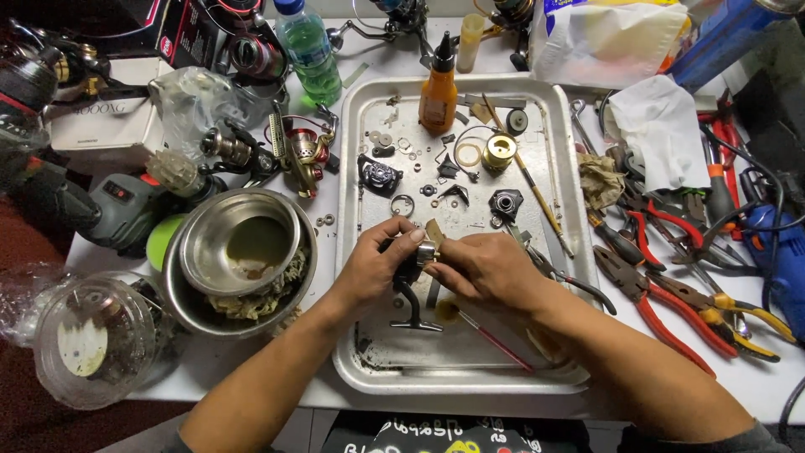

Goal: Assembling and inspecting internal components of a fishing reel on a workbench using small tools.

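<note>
Over a metal tray (369, 369), my left hand (377, 260) grips a black fishing reel body (408, 289) whose foot points down toward the tray. My right hand (486, 268) pinches a small tan piece (435, 232) against the top of the reel. Several small reel parts lie in the tray's far half: a black side cover (379, 174), a brass spool piece (500, 149), a black gear housing (506, 204), rings and washers. An orange oil bottle (438, 88) stands at the tray's far edge. A thin red-handled brush (495, 340) lies under my right wrist.
Nested steel bowls (239, 252) with a rag sit left of the tray. Pliers and cutters with red and yellow handles (671, 285) lie at the right. A green bottle (309, 50), other reels (302, 151), a clear lidded tub (92, 340) and white cloths (658, 126) crowd the table.
</note>
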